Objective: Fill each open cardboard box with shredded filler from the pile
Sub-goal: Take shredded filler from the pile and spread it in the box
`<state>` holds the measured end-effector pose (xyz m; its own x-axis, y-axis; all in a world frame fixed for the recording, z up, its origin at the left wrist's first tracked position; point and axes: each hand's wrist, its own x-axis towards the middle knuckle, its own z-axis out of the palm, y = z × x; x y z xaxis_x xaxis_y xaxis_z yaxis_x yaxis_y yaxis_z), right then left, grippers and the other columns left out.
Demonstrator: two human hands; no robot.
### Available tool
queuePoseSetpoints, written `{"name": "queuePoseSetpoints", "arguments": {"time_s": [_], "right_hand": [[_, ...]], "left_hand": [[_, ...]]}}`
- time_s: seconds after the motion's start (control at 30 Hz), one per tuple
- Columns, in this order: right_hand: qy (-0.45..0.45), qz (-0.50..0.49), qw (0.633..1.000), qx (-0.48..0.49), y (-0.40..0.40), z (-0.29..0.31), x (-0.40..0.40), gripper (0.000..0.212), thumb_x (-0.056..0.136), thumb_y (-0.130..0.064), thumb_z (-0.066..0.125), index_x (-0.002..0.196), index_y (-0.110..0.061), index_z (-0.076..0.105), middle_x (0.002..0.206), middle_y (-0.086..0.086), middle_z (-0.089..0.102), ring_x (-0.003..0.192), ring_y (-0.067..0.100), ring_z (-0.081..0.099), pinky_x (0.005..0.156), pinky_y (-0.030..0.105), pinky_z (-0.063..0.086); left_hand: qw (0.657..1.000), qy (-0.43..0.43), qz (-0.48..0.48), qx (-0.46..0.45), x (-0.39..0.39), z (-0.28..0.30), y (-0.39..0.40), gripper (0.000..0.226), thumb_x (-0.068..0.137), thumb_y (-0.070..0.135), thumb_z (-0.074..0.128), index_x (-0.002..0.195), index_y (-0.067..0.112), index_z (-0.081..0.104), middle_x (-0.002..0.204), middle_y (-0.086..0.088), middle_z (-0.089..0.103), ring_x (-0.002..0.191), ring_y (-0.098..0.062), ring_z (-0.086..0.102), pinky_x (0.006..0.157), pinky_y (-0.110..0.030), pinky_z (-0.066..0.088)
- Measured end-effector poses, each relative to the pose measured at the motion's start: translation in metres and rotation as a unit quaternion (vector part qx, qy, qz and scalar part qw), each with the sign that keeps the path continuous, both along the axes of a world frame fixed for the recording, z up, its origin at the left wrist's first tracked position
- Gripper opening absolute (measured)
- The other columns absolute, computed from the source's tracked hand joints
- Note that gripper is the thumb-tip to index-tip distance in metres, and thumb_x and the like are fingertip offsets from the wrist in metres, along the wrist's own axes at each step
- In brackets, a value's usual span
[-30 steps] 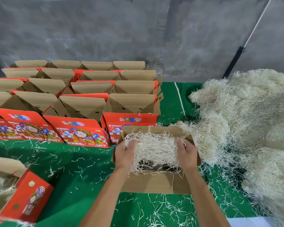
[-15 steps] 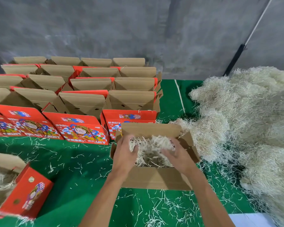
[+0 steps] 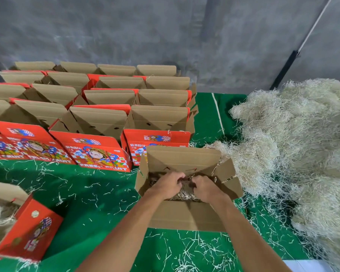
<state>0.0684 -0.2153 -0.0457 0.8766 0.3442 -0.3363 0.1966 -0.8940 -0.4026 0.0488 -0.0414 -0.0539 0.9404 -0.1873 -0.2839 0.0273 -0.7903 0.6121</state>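
An open cardboard box [image 3: 186, 216] stands on the green cloth in front of me. Both hands are deep inside it. My left hand [image 3: 168, 184] and my right hand [image 3: 205, 188] have their fingers curled into the shredded filler [image 3: 182, 196] on the box's floor, pushing it down. The hands nearly touch each other. A big pale pile of shredded filler [image 3: 302, 154] lies to the right, reaching the box's right flap.
Several open red boxes [image 3: 98, 152] stand in rows behind and to the left. One red box [image 3: 30, 230] with filler in it sits at the near left. Loose shreds litter the green cloth [image 3: 98, 197]. A grey wall rises behind.
A second ago both hands held a wad of filler above the box. They have lowered it in and now press it down at the bottom, hands closer together.
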Motion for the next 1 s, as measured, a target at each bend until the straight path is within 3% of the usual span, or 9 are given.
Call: {"name": "queuePoseSetpoints", "arguments": {"time_s": [0.2,0.33,0.4,0.47,0.57,0.7,0.77,0.87,1.0], "right_hand": [[0.076,0.003,0.993,-0.094,0.012,-0.047,0.012,0.041,0.102,-0.01,0.048,0.143,-0.007,0.045,0.139,0.014,0.056,0.128,0.03,0.056,0.105,0.036,0.042],[0.147,0.015,0.988,-0.05,0.008,-0.055,0.03,0.031,0.103,-0.012,0.043,0.127,-0.006,0.061,0.131,0.014,0.063,0.123,0.024,0.058,0.104,0.03,0.041],[0.165,-0.018,0.985,0.043,0.007,-0.056,0.037,0.022,0.098,-0.015,0.049,0.098,-0.009,0.07,0.099,0.01,0.071,0.094,0.022,0.065,0.082,0.03,0.047],[0.165,-0.095,0.968,0.166,0.009,-0.054,0.042,0.025,0.096,-0.018,0.052,0.074,-0.014,0.061,0.069,0.001,0.059,0.065,0.015,0.054,0.062,0.03,0.04],[0.163,-0.193,0.926,0.281,0.006,-0.053,0.043,0.028,0.098,-0.028,0.059,0.077,-0.009,0.06,0.058,-0.008,0.05,0.054,0.007,0.043,0.051,0.022,0.033],[0.245,-0.19,0.905,0.291,0.0,-0.05,0.04,0.047,0.086,-0.058,0.068,0.103,-0.014,0.068,0.079,-0.007,0.057,0.071,0.008,0.052,0.06,0.02,0.04],[0.256,-0.148,0.92,0.258,-0.003,-0.046,0.04,0.037,0.086,-0.052,0.07,0.106,-0.021,0.065,0.076,-0.009,0.057,0.059,0.002,0.051,0.054,0.017,0.039],[0.279,-0.117,0.929,0.211,-0.002,-0.04,0.043,0.037,0.087,-0.031,0.071,0.12,-0.016,0.061,0.071,-0.003,0.052,0.048,0.006,0.041,0.045,0.023,0.029],[0.273,-0.054,0.959,0.047,0.003,-0.028,0.047,0.066,0.089,-0.021,0.068,0.149,-0.014,0.041,0.129,0.008,0.059,0.094,0.011,0.062,0.066,0.016,0.045]], "left_hand": [[0.994,0.086,-0.039,0.049,0.019,-0.025,-0.019,0.069,0.08,0.002,0.049,0.139,0.036,0.044,0.144,-0.001,0.051,0.126,-0.022,0.052,0.099,-0.032,0.041],[0.987,0.131,-0.057,0.07,0.029,-0.044,-0.019,0.063,0.083,0.007,0.045,0.143,0.027,0.041,0.151,-0.005,0.043,0.135,-0.024,0.044,0.109,-0.035,0.034],[0.982,0.178,-0.036,0.051,0.036,-0.049,-0.015,0.047,0.078,0.016,0.048,0.124,0.024,0.055,0.133,-0.01,0.058,0.122,-0.027,0.055,0.102,-0.035,0.045],[0.977,0.211,0.003,0.003,0.048,-0.048,-0.006,0.023,0.072,0.029,0.055,0.094,0.023,0.06,0.095,-0.002,0.069,0.095,-0.022,0.067,0.073,-0.027,0.053],[0.978,0.197,0.029,-0.061,0.066,-0.052,0.009,0.056,0.063,0.073,0.069,0.084,0.021,0.065,0.078,0.008,0.069,0.071,-0.009,0.064,0.059,-0.025,0.045],[0.979,0.196,0.043,-0.043,0.067,-0.054,0.027,0.11,0.04,0.095,0.067,0.118,0.017,0.064,0.115,-0.002,0.068,0.103,-0.014,0.066,0.077,-0.028,0.049],[0.981,0.183,0.055,-0.02,0.066,-0.052,0.032,0.117,0.034,0.097,0.065,0.116,0.013,0.062,0.104,0.0,0.067,0.094,-0.013,0.066,0.073,-0.025,0.048],[0.985,0.16,0.059,-0.005,0.063,-0.045,0.031,0.09,0.041,0.088,0.072,0.101,0.021,0.064,0.077,0.01,0.06,0.067,-0.005,0.059,0.056,-0.023,0.041],[0.987,0.145,0.051,0.053,0.056,-0.045,0.033,0.049,0.072,0.044,0.073,0.112,0.022,0.057,0.106,0.002,0.058,0.094,-0.017,0.059,0.069,-0.028,0.044]]}}
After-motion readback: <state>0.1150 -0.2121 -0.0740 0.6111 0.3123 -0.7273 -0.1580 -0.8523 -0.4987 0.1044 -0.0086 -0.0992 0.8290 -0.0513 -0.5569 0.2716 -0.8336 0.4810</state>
